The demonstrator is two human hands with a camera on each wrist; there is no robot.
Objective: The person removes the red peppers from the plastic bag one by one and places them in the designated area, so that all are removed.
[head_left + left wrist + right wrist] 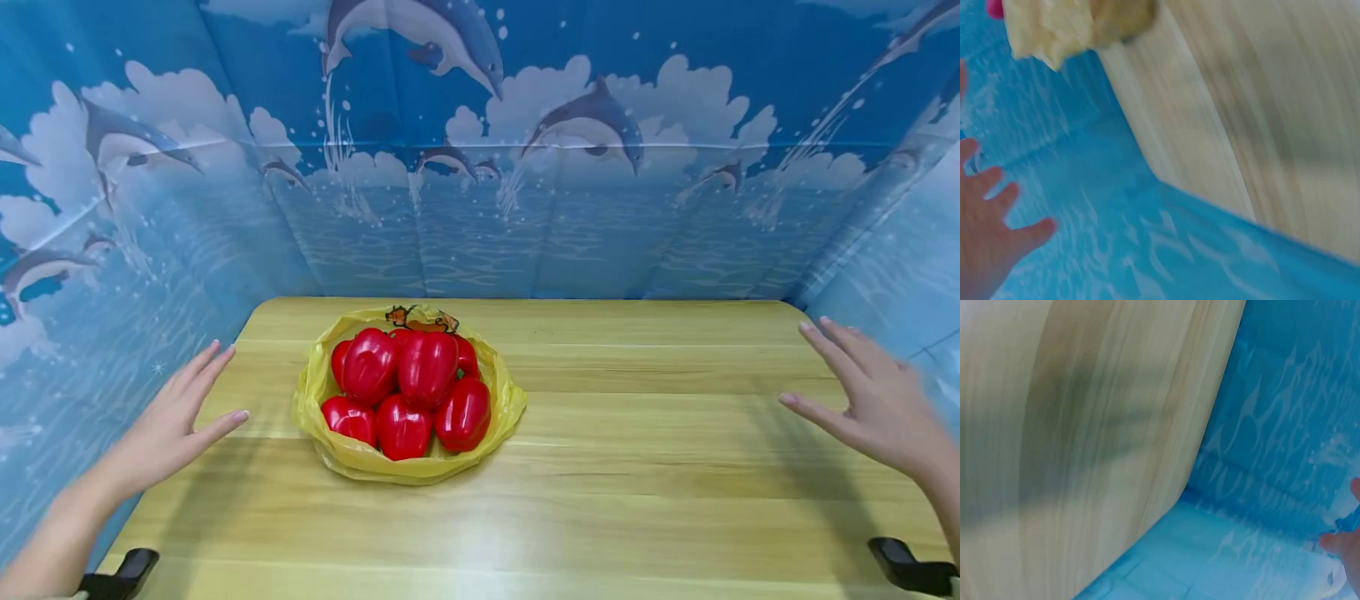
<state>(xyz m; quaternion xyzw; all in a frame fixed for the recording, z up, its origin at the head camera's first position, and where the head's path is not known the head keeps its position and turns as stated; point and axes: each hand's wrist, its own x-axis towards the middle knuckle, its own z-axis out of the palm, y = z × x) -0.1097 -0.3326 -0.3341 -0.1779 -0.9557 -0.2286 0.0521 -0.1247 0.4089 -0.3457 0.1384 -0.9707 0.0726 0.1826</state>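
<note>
A yellow plastic bag (341,468) stands with its mouth wide on the left half of the table, filled with several glossy red bell peppers (427,368). To the left of the bag my left hand (168,425) hovers, fingers straight and thumb spread, holding nothing. Far to the right, over the table's right edge, my right hand (873,400) is held the same way, with nothing in it. In the left wrist view part of the bag (1054,28) shows blurred at the top. Only a thumb and a fingertip of the right hand (1344,547) appear in the right wrist view.
The pale wooden table (637,450) has rounded far corners. Behind it and on both sides hangs a blue curtain (480,225) printed with dolphins and clouds. Black wrist mounts (123,575) sit on both forearms.
</note>
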